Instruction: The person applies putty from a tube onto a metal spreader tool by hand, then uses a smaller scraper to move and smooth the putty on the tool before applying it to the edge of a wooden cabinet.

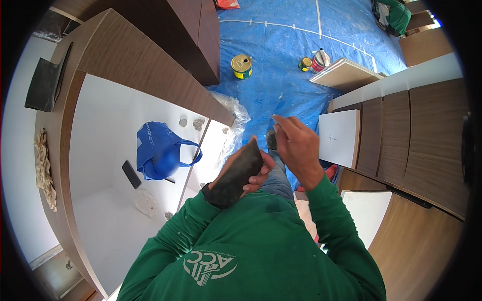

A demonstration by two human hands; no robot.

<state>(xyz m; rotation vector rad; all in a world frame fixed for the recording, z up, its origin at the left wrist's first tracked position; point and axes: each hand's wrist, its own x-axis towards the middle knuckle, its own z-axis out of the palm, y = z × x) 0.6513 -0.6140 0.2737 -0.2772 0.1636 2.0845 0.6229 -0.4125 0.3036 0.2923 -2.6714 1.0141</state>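
My left hand (263,168) is closed around a dark, matte, dusty sheet (235,178) that looks like folded sandpaper. The sheet lies along the palm, with my thumb at its far end and the fingers curled over its right edge. To its right, my right hand (299,149) is raised with thumb and forefinger pinched together. Something pale shows at the fingertips, too small to make out. Both hands are apart, in front of my body. A similar black folded sheet (46,83) rests on the edge of the cabinet at the left.
A white-lined wooden cabinet (125,95) at the left holds a blue bag (155,145), a dark phone-like slab (131,174) and a crumpled cloth (145,202). Paint cans (242,67) stand on the blue floor sheet (281,45). Brown drawer fronts (396,130) line the right. Another person (398,17) is far right.
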